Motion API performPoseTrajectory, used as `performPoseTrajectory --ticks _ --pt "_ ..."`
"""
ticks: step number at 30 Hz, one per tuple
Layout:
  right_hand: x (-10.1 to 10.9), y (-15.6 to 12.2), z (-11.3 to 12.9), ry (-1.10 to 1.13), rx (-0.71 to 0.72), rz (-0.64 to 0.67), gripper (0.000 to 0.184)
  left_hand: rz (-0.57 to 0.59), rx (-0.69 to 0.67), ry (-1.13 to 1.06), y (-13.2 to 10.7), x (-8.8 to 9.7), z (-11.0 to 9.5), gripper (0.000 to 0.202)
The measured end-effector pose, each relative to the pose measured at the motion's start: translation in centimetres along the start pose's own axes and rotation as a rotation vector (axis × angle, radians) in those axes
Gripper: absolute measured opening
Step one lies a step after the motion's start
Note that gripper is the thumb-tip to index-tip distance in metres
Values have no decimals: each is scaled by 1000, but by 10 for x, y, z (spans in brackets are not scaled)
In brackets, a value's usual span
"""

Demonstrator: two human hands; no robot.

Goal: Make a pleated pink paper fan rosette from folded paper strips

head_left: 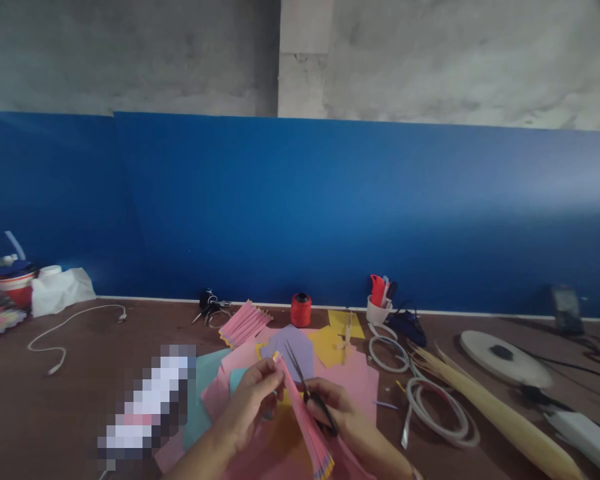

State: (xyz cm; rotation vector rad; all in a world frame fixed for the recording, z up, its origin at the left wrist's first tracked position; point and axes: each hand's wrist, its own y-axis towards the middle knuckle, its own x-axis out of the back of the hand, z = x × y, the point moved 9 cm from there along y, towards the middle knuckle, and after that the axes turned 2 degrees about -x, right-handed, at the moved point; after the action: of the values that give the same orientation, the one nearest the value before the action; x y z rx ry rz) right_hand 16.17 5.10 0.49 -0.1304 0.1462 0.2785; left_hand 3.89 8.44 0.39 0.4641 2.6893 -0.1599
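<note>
My left hand [253,397] pinches the upper end of a folded stack of pink paper [305,420] that slants down toward me, its lower edge showing yellow and blue layers. My right hand [337,413] is closed on black scissors [307,390], whose blades are open and point up and away just right of the stack's top. Both hands are over loose sheets of pink paper [353,380], a lilac hexagon sheet [295,347] and yellow paper [330,343] on the brown table [90,373].
A pleated pink paper fan [243,323], a red thread spool [301,310], keys [210,307], a white cup of tools [379,303], white rings [387,350], a white cable [65,330], straw-like sticks [485,403] and a round white disc [505,358] lie around. A blue wall panel [300,213] backs the table.
</note>
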Motion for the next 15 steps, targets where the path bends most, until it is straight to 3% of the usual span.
performPoseTrajectory --ticks 9,15 --pt "-27 -9 14 104 3 141 39 -26 33 -35 -2 -2 3 26" --pt "-26 -7 14 24 7 144 38 -4 -11 -7 2 1 4 26"
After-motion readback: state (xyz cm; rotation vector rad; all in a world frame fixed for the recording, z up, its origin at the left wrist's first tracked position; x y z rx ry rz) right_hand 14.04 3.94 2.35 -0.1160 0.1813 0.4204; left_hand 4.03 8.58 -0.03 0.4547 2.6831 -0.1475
